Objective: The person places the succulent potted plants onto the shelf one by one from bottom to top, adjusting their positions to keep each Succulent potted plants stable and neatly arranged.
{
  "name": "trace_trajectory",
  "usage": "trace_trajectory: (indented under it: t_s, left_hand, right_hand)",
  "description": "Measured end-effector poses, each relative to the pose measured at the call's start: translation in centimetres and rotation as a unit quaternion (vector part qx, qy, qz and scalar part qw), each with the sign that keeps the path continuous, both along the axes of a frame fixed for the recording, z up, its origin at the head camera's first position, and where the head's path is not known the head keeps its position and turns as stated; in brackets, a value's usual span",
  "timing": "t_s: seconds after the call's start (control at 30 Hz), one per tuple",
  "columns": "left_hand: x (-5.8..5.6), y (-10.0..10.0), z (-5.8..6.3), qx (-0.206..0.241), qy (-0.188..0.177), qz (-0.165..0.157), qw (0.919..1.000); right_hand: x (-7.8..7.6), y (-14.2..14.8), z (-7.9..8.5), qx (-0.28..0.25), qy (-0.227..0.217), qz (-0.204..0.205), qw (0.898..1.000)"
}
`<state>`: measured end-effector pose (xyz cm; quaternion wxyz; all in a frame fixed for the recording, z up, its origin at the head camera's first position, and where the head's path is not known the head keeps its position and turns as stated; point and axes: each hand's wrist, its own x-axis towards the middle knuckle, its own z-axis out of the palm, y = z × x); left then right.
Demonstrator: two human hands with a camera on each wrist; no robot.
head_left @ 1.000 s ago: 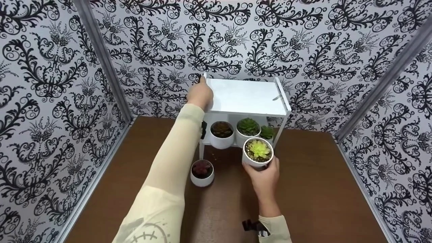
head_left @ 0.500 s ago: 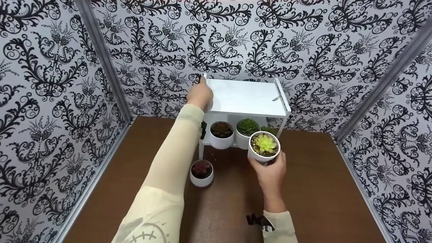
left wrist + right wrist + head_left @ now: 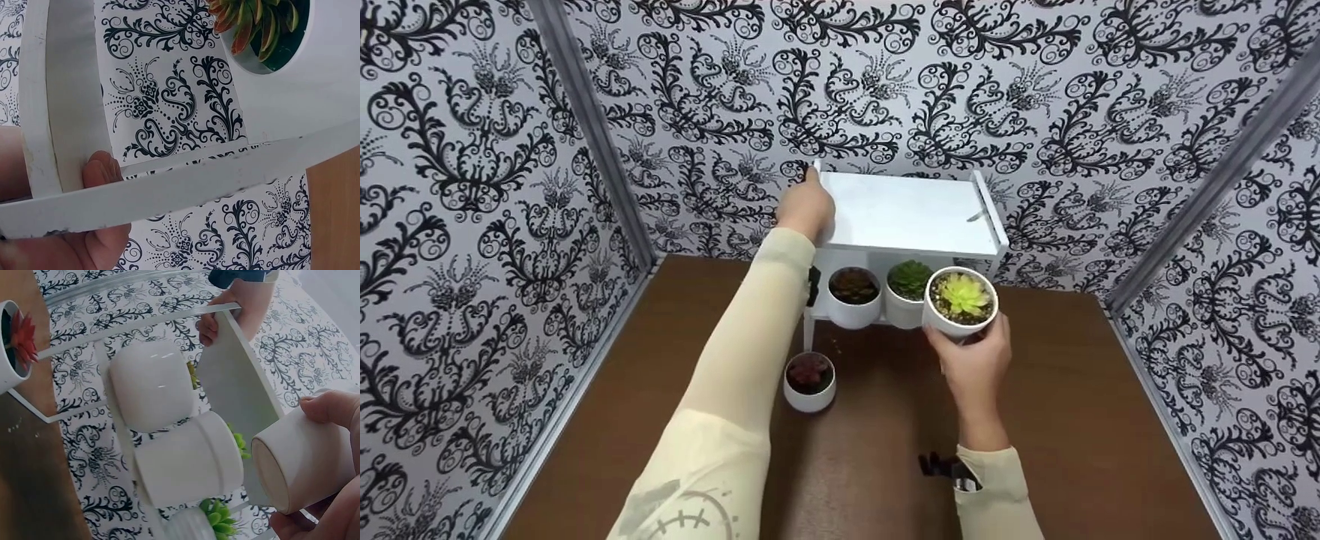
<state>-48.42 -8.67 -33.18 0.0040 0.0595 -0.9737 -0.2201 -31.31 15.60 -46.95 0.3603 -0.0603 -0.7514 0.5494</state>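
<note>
My left hand grips the upper left side of a white two-tier shelf; in the left wrist view its fingertips curl round the frame. With my right hand I hold a white potted succulent, yellow-green, in the air before the shelf's right front. The right wrist view shows the held pot's bottom and side. On the lower tier stand a brownish potted succulent and a green one. A smaller green succulent beside them is hidden in the head view.
A dark red potted succulent stands on the brown table, in front of the shelf's left leg. Patterned walls close in the back and both sides. The shelf's raised right rail borders its top.
My right hand has carried the yellow-green potted succulent up and to the right, toward the shelf's top edge, covering the small green plant behind. The left hand stays on the shelf.
</note>
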Motion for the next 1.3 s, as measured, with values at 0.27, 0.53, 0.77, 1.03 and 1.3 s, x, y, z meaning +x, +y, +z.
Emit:
trace_trajectory:
  t_s: [0.27,0.53,0.77,1.03,1.3]
  left_hand:
    - [-0.2,0.1,0.0,-0.012,-0.008,0.006,0.9999]
    - [-0.4,0.3,0.0,-0.009,-0.01,0.007,0.9999]
    - [-0.3,0.1,0.1,0.002,-0.013,0.004,0.9999]
    - [-0.5,-0.3,0.2,0.029,-0.016,0.015,0.9994]
    - [-0.1,0.0,0.2,0.016,0.0,0.01,0.9998]
  right_hand:
    - [-0.8,1.4,2.2,-0.017,0.009,-0.004,1.0]
    - [-1.5,2.5,4.2,-0.025,0.023,-0.006,0.999]
    - [-2.0,2.9,5.6,-0.024,0.03,-0.018,0.999]
    - [-3.0,3.1,7.0,-0.023,0.014,-0.028,0.999]
    - [-3.6,3.4,7.7,-0.015,-0.009,-0.033,0.999]
